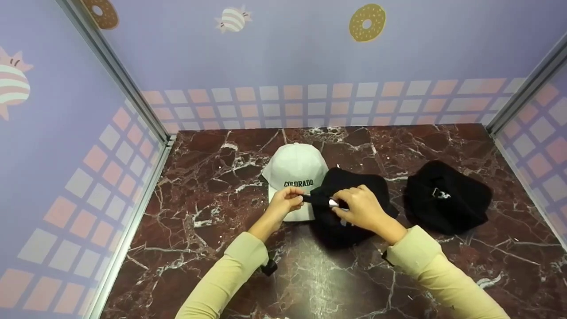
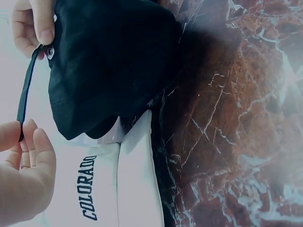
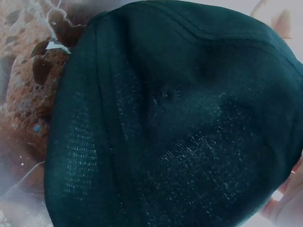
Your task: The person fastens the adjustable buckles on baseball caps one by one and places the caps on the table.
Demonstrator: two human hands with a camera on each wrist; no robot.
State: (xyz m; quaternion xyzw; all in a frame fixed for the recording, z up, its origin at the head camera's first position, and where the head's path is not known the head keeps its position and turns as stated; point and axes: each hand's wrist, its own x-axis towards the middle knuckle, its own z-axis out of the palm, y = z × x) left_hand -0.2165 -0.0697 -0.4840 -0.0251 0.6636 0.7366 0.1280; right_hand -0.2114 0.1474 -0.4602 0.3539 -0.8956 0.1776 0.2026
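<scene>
A black cap (image 1: 336, 230) is held up over the table with its back strap toward both hands. My left hand (image 1: 280, 207) pinches the loose end of the black strap (image 2: 26, 92), which is pulled out straight. At the other end, my right hand (image 1: 362, 207) pinches the cap's edge by a small metal buckle (image 1: 333, 203). The black crown (image 3: 165, 118) fills most of the right wrist view and hides much of the right fingers. Just behind the left hand lies a white cap (image 1: 296, 166) with COLORADO on its front, partly covered by the black one.
Another black cap (image 1: 447, 199), its metal buckle (image 1: 439, 193) showing, lies to the right on the dark red marbled table (image 1: 212, 266). Purple patterned panels (image 1: 292, 57) stand behind and at both sides of the table.
</scene>
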